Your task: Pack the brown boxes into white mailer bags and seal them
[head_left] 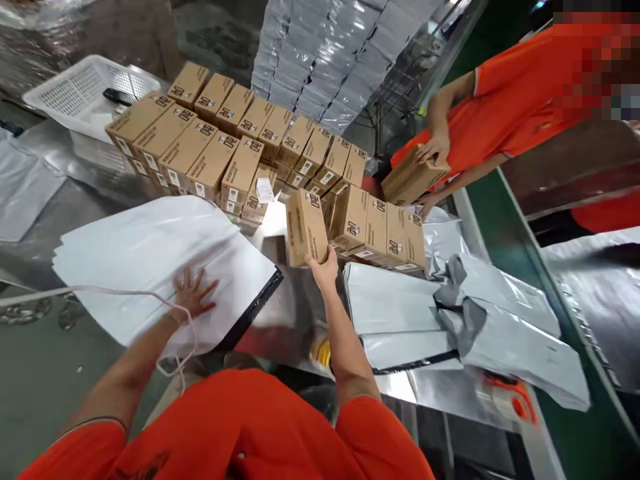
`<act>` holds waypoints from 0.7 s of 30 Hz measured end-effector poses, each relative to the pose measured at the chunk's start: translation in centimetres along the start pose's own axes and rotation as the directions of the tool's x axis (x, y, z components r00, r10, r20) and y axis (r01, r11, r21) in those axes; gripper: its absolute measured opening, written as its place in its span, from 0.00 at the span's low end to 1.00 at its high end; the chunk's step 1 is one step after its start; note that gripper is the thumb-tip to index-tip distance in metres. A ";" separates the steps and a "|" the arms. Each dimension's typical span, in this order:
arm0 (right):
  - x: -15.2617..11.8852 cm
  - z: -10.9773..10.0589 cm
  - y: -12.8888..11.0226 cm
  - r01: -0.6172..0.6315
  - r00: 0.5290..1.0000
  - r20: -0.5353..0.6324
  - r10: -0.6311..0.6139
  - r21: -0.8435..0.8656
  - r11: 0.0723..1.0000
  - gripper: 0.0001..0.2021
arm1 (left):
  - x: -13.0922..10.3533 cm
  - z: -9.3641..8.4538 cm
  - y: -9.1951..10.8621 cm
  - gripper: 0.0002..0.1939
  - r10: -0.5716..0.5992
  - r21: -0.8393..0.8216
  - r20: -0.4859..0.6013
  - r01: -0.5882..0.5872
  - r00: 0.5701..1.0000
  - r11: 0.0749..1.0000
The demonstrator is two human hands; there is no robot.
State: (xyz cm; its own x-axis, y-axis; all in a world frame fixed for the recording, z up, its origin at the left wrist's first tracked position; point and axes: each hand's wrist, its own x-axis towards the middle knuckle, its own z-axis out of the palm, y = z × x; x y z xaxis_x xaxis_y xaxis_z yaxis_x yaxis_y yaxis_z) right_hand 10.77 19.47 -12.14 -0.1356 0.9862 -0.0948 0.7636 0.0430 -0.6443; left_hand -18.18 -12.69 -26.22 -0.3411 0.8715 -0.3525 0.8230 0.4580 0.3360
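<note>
The person wears a bright orange-red shirt [270, 427] with short sleeves [383, 433].

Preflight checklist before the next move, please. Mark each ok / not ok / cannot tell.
1. Right hand has a grip on the carton: ok, fingers and thumb at its near end.
2. Left hand flat on the white bag stack: ok, fingers spread.
3. Cord clear of the left arm: not ok, it crosses near the wrist.
4. Co-worker's hand away from the held carton: ok, it is on another box.
5. Bags on the right lying smooth: not ok, crumpled in places.
6. Held carton's underside intact: cannot tell, hidden.
</note>
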 end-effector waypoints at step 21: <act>-9.8 -0.4 8.1 -0.030 0.964 0.248 0.098 -0.264 0.964 0.58 | -9.1 4.8 11.5 0.06 -0.223 -0.288 0.020 0.219 0.975 0.932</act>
State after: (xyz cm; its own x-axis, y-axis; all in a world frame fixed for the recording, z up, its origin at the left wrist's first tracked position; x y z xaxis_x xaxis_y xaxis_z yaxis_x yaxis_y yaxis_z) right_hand 18.54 10.25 -16.09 -0.2125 0.9152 -0.3424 0.9067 0.0540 -0.4184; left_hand -3.42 -16.19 -23.32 -0.5067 0.7435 -0.4364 0.5611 0.6687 0.4878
